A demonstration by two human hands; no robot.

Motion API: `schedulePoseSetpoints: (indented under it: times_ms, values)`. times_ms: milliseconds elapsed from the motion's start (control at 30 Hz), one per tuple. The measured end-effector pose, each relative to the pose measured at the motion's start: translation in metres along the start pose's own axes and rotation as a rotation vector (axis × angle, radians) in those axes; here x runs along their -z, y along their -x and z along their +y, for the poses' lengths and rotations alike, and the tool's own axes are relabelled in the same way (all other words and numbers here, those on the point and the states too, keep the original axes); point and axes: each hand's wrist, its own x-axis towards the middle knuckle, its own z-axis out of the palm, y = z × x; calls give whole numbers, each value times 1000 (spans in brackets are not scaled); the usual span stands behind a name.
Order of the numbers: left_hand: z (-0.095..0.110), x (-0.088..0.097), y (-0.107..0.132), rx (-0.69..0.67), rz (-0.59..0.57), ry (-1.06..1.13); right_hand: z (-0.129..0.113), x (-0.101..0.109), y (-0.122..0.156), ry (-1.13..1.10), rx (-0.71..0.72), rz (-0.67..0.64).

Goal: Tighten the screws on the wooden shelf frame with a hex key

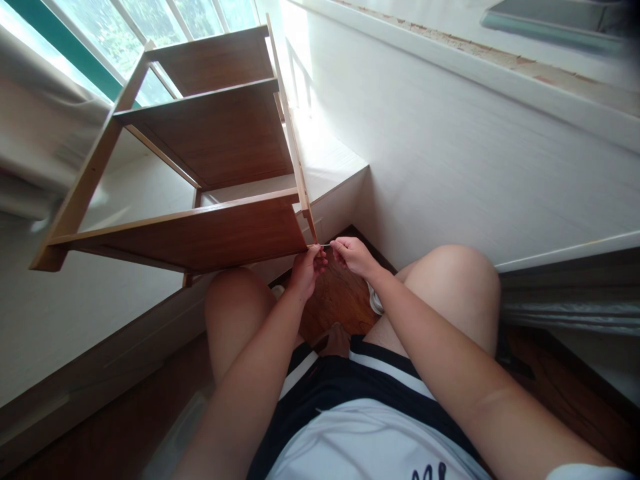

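Observation:
A brown wooden shelf rack [215, 137] lies tilted in front of me, its panels running between two side frames. At its near right corner, my left hand [309, 268] has the thumb and fingers pinched together against the end of the frame. What it pinches is hidden by the fingers. My right hand [353, 255] is just to the right, closed around one end of a thin, light metal rod [325, 245]. The rod bridges the short gap between both hands and points at the rack's corner; its far tip and its kind cannot be made out.
A white panel wall [450, 153] rises on the right, with a dark flat object [555, 23] on its top. Behind the rack are a white ledge [335, 167] and a window [165, 23]. A curtain [45, 120] hangs left. My knees flank the wooden floor [333, 293].

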Motion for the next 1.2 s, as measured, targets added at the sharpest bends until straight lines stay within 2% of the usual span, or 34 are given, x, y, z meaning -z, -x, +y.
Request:
schedulePoseSetpoints:
  times_ms: [233, 433, 933, 1200]
  values:
    - [-1, 0, 0, -2, -1, 2, -1, 2, 1, 96, 93, 34]
    - [-1, 1, -1, -1, -10, -1, 2, 2, 0, 31, 94, -5]
    - [0, 1, -1, -1, -13, -10, 11, -5, 0, 3, 12, 3]
    - [-1, 1, 0, 1, -6, -16, 1, 6, 0, 92, 107, 12]
